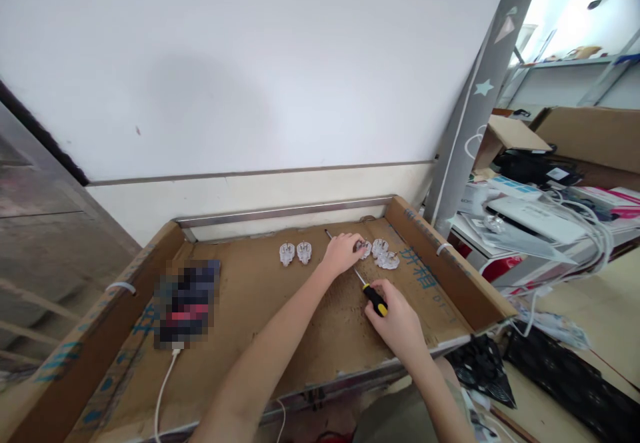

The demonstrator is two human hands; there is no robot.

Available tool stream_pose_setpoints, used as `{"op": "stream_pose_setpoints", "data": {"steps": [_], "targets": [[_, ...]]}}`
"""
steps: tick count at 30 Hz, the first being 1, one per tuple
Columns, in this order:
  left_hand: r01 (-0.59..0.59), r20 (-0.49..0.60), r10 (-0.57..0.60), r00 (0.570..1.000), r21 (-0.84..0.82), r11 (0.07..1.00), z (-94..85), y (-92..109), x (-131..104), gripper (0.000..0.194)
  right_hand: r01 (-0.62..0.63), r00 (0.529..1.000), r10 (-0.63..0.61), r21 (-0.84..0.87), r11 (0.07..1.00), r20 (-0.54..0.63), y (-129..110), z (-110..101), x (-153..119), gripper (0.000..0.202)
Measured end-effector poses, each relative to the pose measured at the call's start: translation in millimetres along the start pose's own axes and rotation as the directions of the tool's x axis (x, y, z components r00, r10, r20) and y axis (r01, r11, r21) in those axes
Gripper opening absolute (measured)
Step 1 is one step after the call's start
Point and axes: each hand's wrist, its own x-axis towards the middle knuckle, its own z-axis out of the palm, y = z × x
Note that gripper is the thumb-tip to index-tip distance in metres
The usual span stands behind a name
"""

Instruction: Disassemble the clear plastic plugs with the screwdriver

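Note:
My left hand (344,253) is closed around a clear plug (365,249) on the right half of the cardboard surface (260,310). Two more clear plugs lie just right of it, one upper (379,248) and one lower (387,260). My right hand (393,310) grips the black and yellow handle of a screwdriver (374,298), whose shaft points up and left toward my left hand. Left of my left hand, two clear plugs stand side by side, one at left (287,254) and one at right (304,252). A thin dark-tipped tool (329,234) shows partly beyond my left hand.
A phone (187,303) with a white cable (164,383) lies at the left. Raised cardboard walls (445,263) border the work surface, and a metal rail (285,212) runs along its back. Boxes and cables (590,223) crowd a shelf at the right.

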Motion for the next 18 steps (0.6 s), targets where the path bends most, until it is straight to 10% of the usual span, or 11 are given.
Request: {"op": "stream_pose_setpoints", "data": {"steps": [11, 18], "targets": [[0.010, -0.222, -0.067, 0.973, -0.249, 0.969, -40.9, 2, -41, 0.020, -0.017, 1.000, 0.017, 0.002, 1.000, -0.001, -1, -3, 0, 0.026], [-0.017, -0.043, 0.013, 0.999, -0.107, 0.994, -31.5, -3, -94, 0.021, -0.003, 1.000, 0.003, -0.003, 1.000, -0.005, 0, -4, 1, 0.024]]}}
